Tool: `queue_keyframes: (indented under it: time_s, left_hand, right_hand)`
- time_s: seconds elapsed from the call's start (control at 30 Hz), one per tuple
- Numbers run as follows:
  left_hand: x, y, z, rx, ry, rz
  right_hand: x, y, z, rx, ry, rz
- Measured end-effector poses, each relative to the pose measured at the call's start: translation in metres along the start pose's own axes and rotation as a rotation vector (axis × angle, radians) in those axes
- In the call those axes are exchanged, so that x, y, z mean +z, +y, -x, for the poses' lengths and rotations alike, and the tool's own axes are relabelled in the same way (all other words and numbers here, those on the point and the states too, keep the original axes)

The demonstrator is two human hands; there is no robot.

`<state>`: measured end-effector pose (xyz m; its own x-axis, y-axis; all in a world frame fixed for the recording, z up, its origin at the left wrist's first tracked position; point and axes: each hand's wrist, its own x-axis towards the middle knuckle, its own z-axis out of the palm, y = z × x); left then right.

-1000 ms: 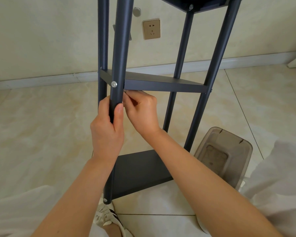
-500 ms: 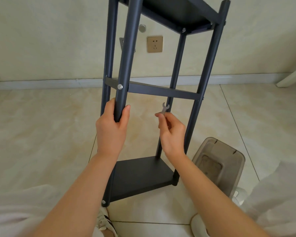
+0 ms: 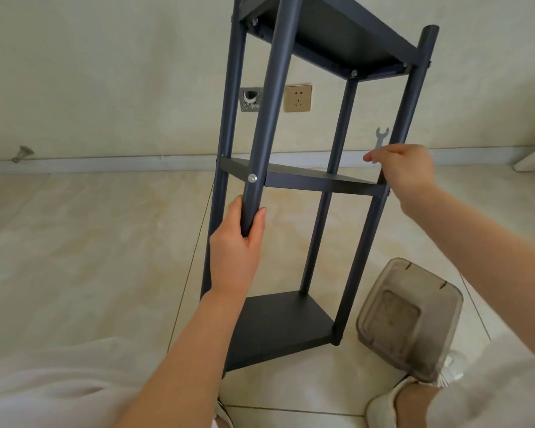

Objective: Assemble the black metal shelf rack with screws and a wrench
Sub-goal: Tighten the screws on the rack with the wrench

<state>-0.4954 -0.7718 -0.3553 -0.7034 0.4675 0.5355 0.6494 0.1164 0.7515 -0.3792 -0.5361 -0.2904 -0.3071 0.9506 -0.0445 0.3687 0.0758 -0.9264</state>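
A cream tiled floor (image 3: pixel 74 257) runs back to a pale skirting at its far edge, under a cream wall (image 3: pixel 105 72). On the floor, short of that far edge, stands the black metal shelf rack (image 3: pixel 306 180), with 4 round posts and 3 flat shelves. Its bottom shelf (image 3: pixel 278 325) sits low over the tiles, and its top shelf (image 3: pixel 337 35) runs out of the top of the view.

Just right of the rack's base, a translucent grey-brown plastic container (image 3: pixel 411 316) lies on the floor.

The left hand (image 3: pixel 235 251) grips the rack's near-left post (image 3: pixel 269 97) below the middle shelf, fingers and thumb curled round the tube. The right hand (image 3: pixel 405 171) is raised at the near-right post, level with the middle shelf. Its fingers pinch the lower end of a small flat silver wrench (image 3: pixel 380 137), whose forked end points up beside that post. Whether the hand touches the post, I cannot tell.

On the wall behind the rack is a gold-coloured power socket (image 3: pixel 297 98), with a grey metal wall plate (image 3: pixel 250 99) just left of it.

A silver screw (image 3: pixel 252 178) sits in the near-left post where the middle shelf meets it.
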Motion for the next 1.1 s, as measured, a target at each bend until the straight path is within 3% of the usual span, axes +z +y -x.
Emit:
queue_keyframes:
  time_s: [0.17, 0.3, 0.47, 0.67, 0.93, 1.1]
  left_hand:
    - [-0.002, 0.002, 0.003, 0.013, -0.020, 0.011]
    - [-0.004, -0.001, 0.004, 0.016, -0.022, -0.007]
    - [-0.009, -0.004, 0.005, 0.006, 0.000, 0.003]
    - [-0.014, -0.019, 0.006, -0.061, 0.025, -0.005]
    - [-0.028, -0.047, 0.003, -0.220, 0.114, -0.087]
    - [-0.040, -0.065, 0.004, -0.267, 0.179, -0.114]
  right_hand:
    - [-0.014, 0.002, -0.023, 0.145, -0.057, 0.249]
    - [-0.028, 0.005, -0.036, 0.210, -0.036, 0.276]
    - [-0.033, 0.006, -0.036, 0.295, -0.213, -0.078]
    - [-0.032, 0.008, -0.031, 0.261, -0.396, -0.133]
    - [-0.032, 0.003, -0.017, 0.098, -0.572, 0.031]
    - [-0.023, 0.016, 0.007, 0.035, -0.613, -0.130]
